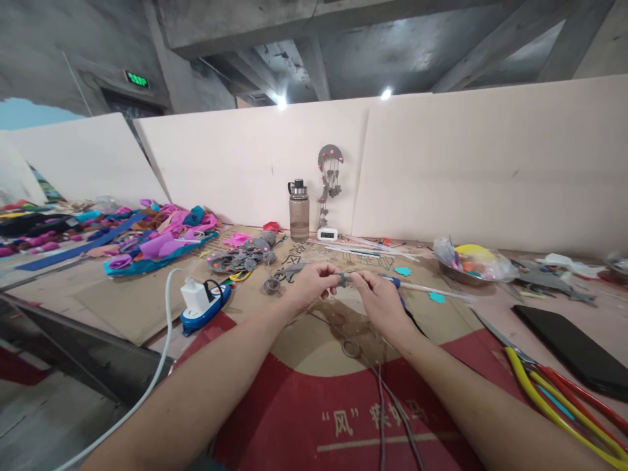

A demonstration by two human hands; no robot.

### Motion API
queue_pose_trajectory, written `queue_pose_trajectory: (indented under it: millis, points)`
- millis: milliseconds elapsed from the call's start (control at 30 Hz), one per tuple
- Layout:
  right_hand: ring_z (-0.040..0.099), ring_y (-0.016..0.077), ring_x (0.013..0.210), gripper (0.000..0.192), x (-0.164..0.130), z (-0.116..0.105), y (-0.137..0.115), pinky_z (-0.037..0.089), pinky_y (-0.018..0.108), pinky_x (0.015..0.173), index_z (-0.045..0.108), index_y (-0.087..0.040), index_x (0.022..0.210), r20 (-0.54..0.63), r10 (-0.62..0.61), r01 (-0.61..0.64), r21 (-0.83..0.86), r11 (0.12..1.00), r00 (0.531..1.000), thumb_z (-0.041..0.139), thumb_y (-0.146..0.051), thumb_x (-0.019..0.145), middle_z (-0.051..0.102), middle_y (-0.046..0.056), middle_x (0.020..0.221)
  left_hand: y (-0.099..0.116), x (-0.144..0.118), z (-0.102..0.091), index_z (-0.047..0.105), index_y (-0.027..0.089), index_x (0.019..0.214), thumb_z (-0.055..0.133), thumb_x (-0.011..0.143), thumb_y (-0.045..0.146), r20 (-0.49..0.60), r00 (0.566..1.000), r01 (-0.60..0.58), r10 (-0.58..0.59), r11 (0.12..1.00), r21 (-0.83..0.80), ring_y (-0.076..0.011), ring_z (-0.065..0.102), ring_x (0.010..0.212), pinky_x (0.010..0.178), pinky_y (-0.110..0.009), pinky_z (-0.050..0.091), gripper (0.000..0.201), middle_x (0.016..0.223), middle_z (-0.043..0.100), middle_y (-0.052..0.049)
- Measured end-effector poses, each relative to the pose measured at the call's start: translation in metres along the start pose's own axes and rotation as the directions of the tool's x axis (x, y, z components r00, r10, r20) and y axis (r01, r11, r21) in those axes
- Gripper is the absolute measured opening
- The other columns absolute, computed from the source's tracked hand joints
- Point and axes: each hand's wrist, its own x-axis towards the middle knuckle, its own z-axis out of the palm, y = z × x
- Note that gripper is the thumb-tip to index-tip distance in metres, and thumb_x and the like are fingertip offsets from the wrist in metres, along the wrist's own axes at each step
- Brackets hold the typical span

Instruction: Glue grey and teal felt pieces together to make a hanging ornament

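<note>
My left hand (316,282) and my right hand (381,299) meet over the middle of the cardboard. Their fingertips pinch a small grey-green piece (344,280) between them; the fingers cover much of it, so its kind is unclear. Grey cord (380,392) lies in a loop below the hands and runs toward the near edge. Just beyond my right hand is a blue-handled tool (394,282), partly hidden, and a long pale stick (432,290) extends right from it. Left of my left hand lies a small coil of grey cord (271,285).
A blue power strip (202,318) with a white plug stands left. Yellow-handled scissors (527,376) and a black phone (572,347) lie right. Behind are a bottle (299,219), a small clock (328,234), a bowl (461,273) and a hanging grey moon ornament (330,157).
</note>
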Motion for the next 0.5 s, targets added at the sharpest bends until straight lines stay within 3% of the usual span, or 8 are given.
queue_pose_trajectory:
  millis: [133,233,367,500]
  points:
    - [0.056,0.0179,0.079,0.032,0.001,0.003,0.005,0.040,0.030,0.075,0.060,-0.019,0.092,0.013,0.009,-0.010,0.027,1.000,1.000,0.040,-0.043,0.088,0.065,0.004,0.085,0.001,0.004,-0.005,0.055,0.015,0.074,0.061,0.072,0.026,-0.094,0.995,0.029,-0.032,0.999,-0.025,-0.0041,0.043,0.040,0.038,-0.015,0.031,0.013,0.051,0.053,0.004]
    - [0.055,0.0178,0.074,0.030,0.003,0.004,0.009,0.040,0.030,0.071,0.059,-0.019,0.090,0.030,0.073,-0.073,0.007,0.997,0.997,0.040,-0.041,0.085,0.063,0.003,0.079,-0.002,0.008,-0.011,0.053,0.015,0.074,0.059,0.074,0.025,-0.150,0.988,0.029,-0.034,0.999,-0.035,-0.0032,0.037,0.034,0.036,-0.015,0.027,0.011,0.047,0.053,0.005]
    - [0.052,0.0160,0.065,0.018,0.008,-0.005,0.010,0.038,0.027,0.062,0.058,-0.019,0.080,-0.058,0.126,-0.125,0.020,0.992,0.990,0.042,-0.023,0.071,0.059,0.000,0.069,-0.009,0.014,-0.017,0.053,0.016,0.076,0.059,0.075,0.024,-0.215,0.976,0.021,-0.025,1.000,-0.020,-0.0045,0.040,0.034,0.036,-0.015,0.027,0.010,0.046,0.056,0.003]
    - [0.039,0.0136,0.046,0.014,0.013,-0.024,0.006,0.029,0.026,0.049,0.051,-0.022,0.059,-0.133,0.219,-0.217,0.032,0.976,0.967,0.039,-0.020,0.064,0.042,-0.004,0.046,-0.009,0.014,-0.020,0.054,0.015,0.075,0.058,0.077,0.023,-0.262,0.965,0.024,-0.025,1.000,-0.006,-0.0044,0.039,0.032,0.036,-0.015,0.027,0.009,0.044,0.055,0.003]
